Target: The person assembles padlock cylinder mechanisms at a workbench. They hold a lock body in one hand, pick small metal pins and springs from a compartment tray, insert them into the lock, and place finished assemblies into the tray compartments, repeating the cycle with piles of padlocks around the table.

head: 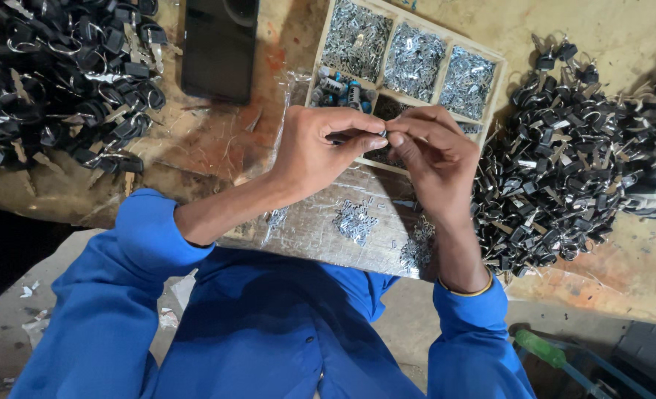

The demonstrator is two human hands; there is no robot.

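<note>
Dark and tiny, a lock part (378,137) sits pinched between both hands above the tray's (499,74) near edge. The left hand (314,151) clamps it with thumb and forefinger, seemingly to steady it, while the right hand (433,151) nips its end with its fingertips; what exactly is being fitted is too small to tell. Silver pins (356,220) lie loose on the plastic sheet (320,222) below, within reach. Heaps of black keys (564,170) flank the tray, and a phone (219,46) lies behind.

The fingers (378,140) hide a tiny part (too small to identify) pinched between them.
</note>
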